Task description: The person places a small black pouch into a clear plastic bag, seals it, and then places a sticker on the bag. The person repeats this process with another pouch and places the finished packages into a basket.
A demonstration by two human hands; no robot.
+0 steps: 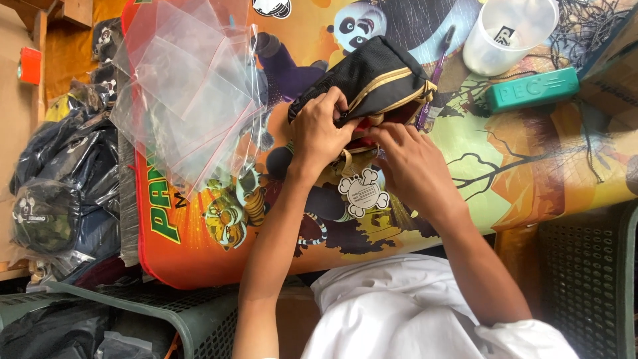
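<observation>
1. Two hands work at one black bag (375,70): the left hand (321,129) has its fingers curled and pinched together on the bag's near edge, and the right hand (412,163) has its fingertips closed on the same edge just beside it, touching a bit of red there.
2. Below the hands hangs a white skull-shaped tag (362,193), lying flat on the mat.
3. Its long axis runs from the hands up and to the right, away from the person, with the opening end toward the hands.
4. It is black mesh fabric with tan straps crossing it, bunched and folded, resting on a colourful cartoon mat (531,153) in the middle of the view.
5. Just right of the bag lies a purple pen (435,73); farther right are a clear cup (508,33) and a green case (531,88).
6. Left of the hands, a loose stack of clear zip bags (189,86) lies on the mat, well apart from the bag.
</observation>
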